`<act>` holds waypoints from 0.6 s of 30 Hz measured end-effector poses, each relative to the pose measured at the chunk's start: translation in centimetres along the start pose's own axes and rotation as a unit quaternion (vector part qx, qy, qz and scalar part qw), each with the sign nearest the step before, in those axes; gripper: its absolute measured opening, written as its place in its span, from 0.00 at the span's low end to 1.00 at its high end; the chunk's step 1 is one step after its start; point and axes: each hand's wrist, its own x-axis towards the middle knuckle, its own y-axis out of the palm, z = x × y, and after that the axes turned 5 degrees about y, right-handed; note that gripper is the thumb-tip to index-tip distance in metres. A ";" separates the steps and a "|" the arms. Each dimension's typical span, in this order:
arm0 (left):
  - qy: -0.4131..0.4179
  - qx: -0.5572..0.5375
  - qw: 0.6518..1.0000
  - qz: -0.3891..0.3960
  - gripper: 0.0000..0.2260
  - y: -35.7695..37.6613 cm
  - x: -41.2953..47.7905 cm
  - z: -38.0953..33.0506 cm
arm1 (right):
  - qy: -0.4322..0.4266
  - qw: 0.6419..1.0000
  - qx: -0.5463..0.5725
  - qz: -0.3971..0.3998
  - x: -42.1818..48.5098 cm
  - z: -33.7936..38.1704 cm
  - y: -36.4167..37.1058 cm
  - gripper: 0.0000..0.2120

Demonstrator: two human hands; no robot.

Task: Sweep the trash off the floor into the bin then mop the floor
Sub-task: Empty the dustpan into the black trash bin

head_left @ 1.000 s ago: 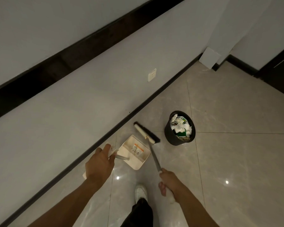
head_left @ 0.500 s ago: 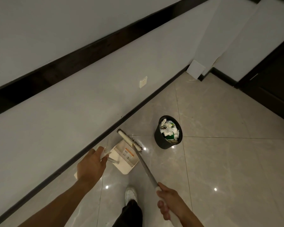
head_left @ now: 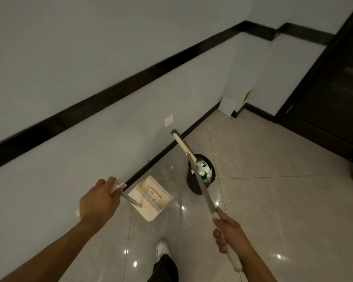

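My left hand (head_left: 99, 200) is closed around the top of the cream plastic dustpan's (head_left: 151, 197) grey metal stem. The pan hangs just ahead and to the right of that hand, over the glossy beige tiled floor (head_left: 273, 200) near the black skirting. Its open tray faces me and shows an orange-and-white label inside.

My right hand (head_left: 230, 235) grips the broom (head_left: 202, 183) on its cream handle grip, fingers curled round it, with the end of the grip sticking out behind the hand. From there the grey shaft runs forward and to the left, crossing in front of the round black bin (head_left: 193, 182). The cream broom head (head_left: 179, 140) with dark bristles sits beyond the bin, seen against the foot of the white wall.

The bin stands on the floor, ahead of and between both hands. It is filled with crumpled white paper trash (head_left: 204, 169). My white shoe (head_left: 162, 248) shows below.
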 end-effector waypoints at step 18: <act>0.335 0.017 0.939 -0.077 0.10 -6.4 6.5 -16.8 | -0.060 0.992 0.080 -0.078 -7.9 0.2 -5.9 0.30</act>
